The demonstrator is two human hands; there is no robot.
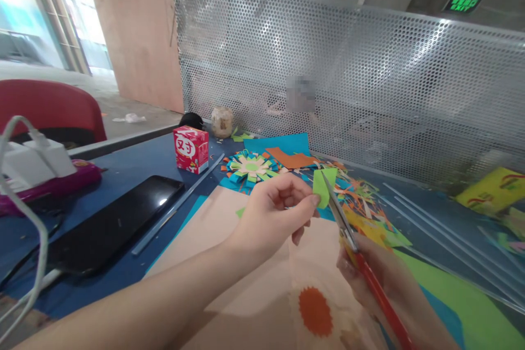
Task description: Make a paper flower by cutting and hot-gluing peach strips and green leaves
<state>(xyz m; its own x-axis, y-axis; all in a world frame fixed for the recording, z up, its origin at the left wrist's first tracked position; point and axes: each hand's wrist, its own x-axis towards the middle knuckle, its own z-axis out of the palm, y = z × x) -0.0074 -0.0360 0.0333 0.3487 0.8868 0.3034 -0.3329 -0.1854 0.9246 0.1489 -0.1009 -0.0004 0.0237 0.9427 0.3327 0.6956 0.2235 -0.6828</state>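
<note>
Between thumb and fingers, my left hand (pixel 274 208) pinches a small green piece of paper (pixel 324 187). My right hand (pixel 381 273) grips red-handled scissors (pixel 342 219), whose blades reach up to the green paper's right side. Whether the blades are parted I cannot tell. Below both hands lie large pale sheets of paper (pixel 246 306), with an orange scalloped paper disc (pixel 315 310) on them. Just beyond my left hand rests a layered paper flower (pixel 251 167) in blue, cream, orange and green.
Colourful paper scraps (pixel 365 191) are heaped behind the scissors. A black phone (pixel 118 224), a red box (pixel 191 149) and a purple power strip (pixel 86 172) with white chargers occupy the left. Thin clear rods (pixel 443 229) lie right. A perforated metal screen (pixel 348 76) borders the table's back.
</note>
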